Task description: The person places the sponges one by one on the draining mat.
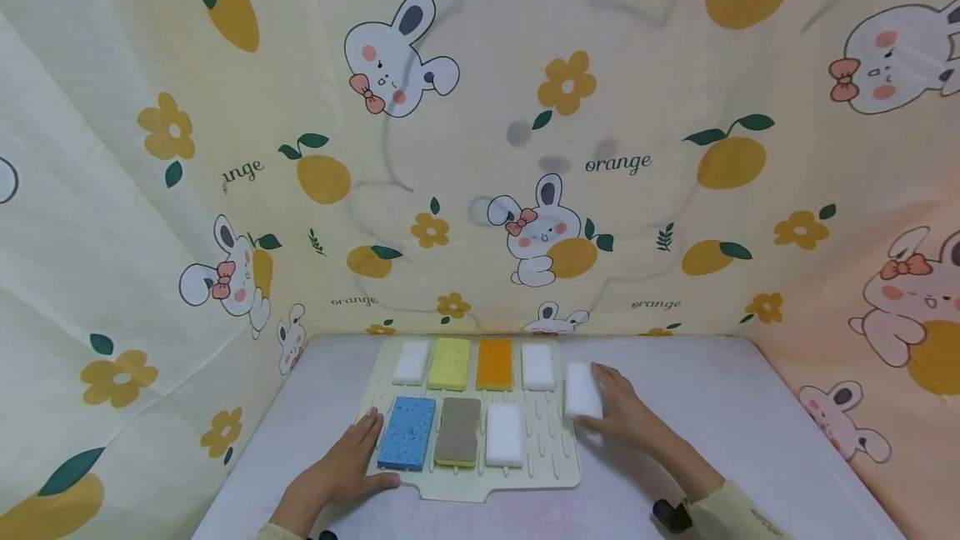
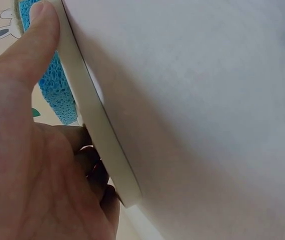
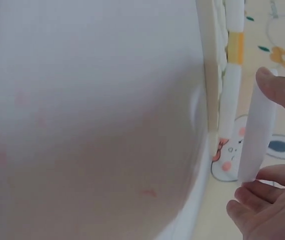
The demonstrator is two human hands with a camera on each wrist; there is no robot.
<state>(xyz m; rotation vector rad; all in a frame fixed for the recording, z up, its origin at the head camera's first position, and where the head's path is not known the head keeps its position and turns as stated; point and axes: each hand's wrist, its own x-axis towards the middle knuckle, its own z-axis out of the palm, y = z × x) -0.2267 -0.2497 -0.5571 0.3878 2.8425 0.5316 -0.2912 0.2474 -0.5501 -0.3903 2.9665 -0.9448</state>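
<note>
A cream ridged tray [image 1: 540, 477] lies on the table, with two rows of sponges on it. My left hand [image 1: 343, 458] rests at its front left corner; the thumb [image 2: 37, 40] touches the front rim beside the blue sponge [image 1: 407, 433], and the extended fingers lie along the left edge. My right hand [image 1: 626, 408] pinches a white sponge block [image 1: 582, 390] between thumb and fingers, raised at the tray's right edge. In the right wrist view the held white block [image 3: 257, 132] stands apart from the tray.
The back row has white blocks [image 1: 537, 367], a yellow sponge [image 1: 449, 363] and an orange sponge [image 1: 494, 365]. In front are a grey-topped sponge [image 1: 457, 432] and another white block [image 1: 504, 435]. A printed cloth [image 1: 480, 140] hangs behind the table [image 1: 675, 373].
</note>
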